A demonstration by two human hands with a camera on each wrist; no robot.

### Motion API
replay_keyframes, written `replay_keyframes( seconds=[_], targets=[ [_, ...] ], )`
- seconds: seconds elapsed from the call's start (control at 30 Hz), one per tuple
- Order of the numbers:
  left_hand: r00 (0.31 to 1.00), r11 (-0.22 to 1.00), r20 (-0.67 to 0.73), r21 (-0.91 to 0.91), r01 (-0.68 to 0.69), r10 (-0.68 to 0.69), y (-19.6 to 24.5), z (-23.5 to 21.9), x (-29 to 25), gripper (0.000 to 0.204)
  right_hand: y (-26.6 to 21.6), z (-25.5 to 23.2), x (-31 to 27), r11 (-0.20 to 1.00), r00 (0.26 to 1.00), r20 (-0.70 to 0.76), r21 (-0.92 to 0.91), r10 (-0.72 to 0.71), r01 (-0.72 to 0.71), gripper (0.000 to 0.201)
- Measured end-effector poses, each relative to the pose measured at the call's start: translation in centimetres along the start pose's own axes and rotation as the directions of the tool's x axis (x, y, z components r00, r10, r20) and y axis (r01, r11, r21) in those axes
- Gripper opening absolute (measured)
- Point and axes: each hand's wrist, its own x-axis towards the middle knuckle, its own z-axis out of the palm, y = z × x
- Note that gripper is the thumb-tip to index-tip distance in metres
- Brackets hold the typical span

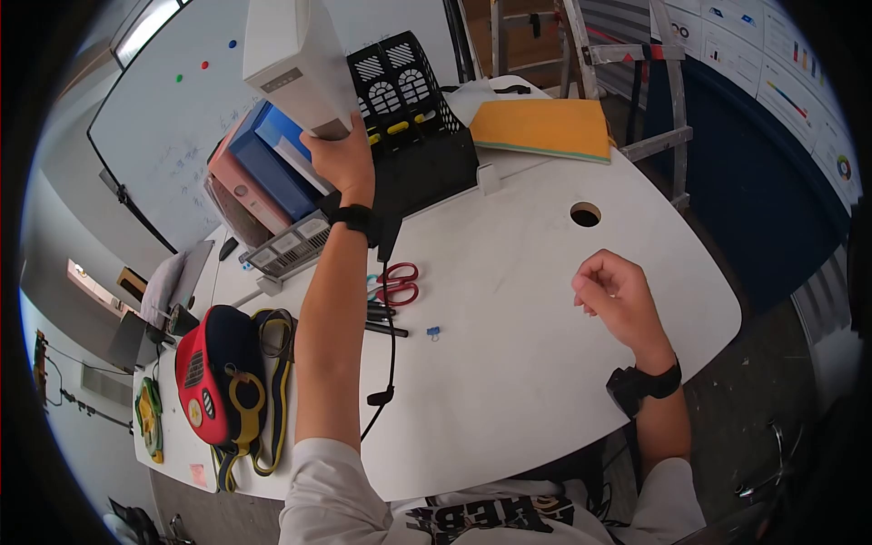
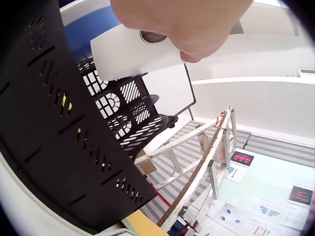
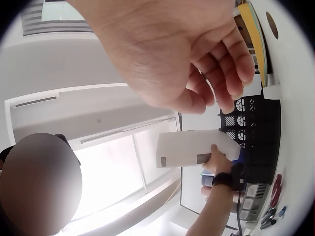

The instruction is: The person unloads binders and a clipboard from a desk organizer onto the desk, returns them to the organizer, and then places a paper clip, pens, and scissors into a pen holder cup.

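Note:
My left hand point(image 1: 345, 163) grips a white binder point(image 1: 300, 77) by its lower end and holds it up above the black file rack point(image 1: 427, 168). In the left wrist view the binder's spine shows a metal-rimmed finger hole point(image 2: 153, 37) close under the fingers. Left of that hand, a blue binder point(image 1: 263, 173) and a pink binder point(image 1: 245, 186) lean in the rack. Over the right part of the table, my right hand point(image 1: 619, 298) hovers with loosely curled fingers and holds nothing.
Red-handled scissors point(image 1: 398, 292), black pens point(image 1: 386, 329) and a blue binder clip point(image 1: 433, 332) lie mid-table. A red and navy bag point(image 1: 218, 381) sits at the left. A yellow folder point(image 1: 545, 127) lies at the back right, near a cable hole point(image 1: 586, 214). A ladder point(image 1: 668, 109) stands behind.

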Motion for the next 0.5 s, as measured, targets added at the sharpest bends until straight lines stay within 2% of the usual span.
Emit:
replay_keyframes(
  seconds=[0.07, 0.2, 0.27, 0.3, 0.33, 0.4, 0.43, 0.5],
  targets=[
    [0.999, 0.997, -0.015, 0.067, 0.037, -0.036, -0.3, 0.3, -0.2, 0.063, 0.1, 0.1, -0.1, 1.000, 1.000, -0.001, -0.002, -0.010, 0.010, 0.012],
    [0.998, 0.998, 0.015, 0.021, 0.062, -0.062, -1.4, 0.5, -0.9, 0.065, 0.1, 0.0, -0.1, 0.999, 1.000, 0.015, -0.036, -0.007, 0.008, 0.012],
    [0.987, 0.988, 0.099, 0.105, 0.115, -0.125, -2.1, 0.5, -1.2, 0.071, 0.0, -0.1, -0.1, 0.999, 1.000, 0.020, -0.047, -0.006, 0.007, 0.013],
    [0.980, 0.976, 0.137, 0.184, 0.119, -0.146, -2.4, 0.5, -1.3, 0.070, 0.0, -0.1, -0.1, 0.999, 1.000, 0.021, -0.051, -0.013, 0.014, 0.013],
    [0.979, 0.974, 0.140, 0.187, 0.124, -0.151, -3.1, 0.6, -1.3, 0.070, 0.1, 0.0, -0.1, 0.998, 1.000, 0.024, -0.055, -0.015, 0.016, 0.013],
    [0.958, 0.952, 0.208, 0.274, 0.137, -0.198, -3.9, 0.7, -1.1, 0.077, 0.0, 0.0, -0.1, 0.998, 0.999, 0.031, -0.067, -0.014, 0.016, 0.013],
    [0.957, 0.951, 0.211, 0.277, 0.138, -0.200, -3.9, 0.6, -0.8, 0.077, -0.1, 0.0, -0.1, 0.997, 0.999, 0.037, -0.077, -0.023, 0.026, 0.014],
    [0.965, 0.977, 0.248, 0.209, 0.034, -0.086, -3.5, 0.2, 0.1, 0.084, 0.0, 0.1, -0.1, 0.995, 0.999, 0.036, -0.099, -0.028, 0.031, 0.014]
  ],
)
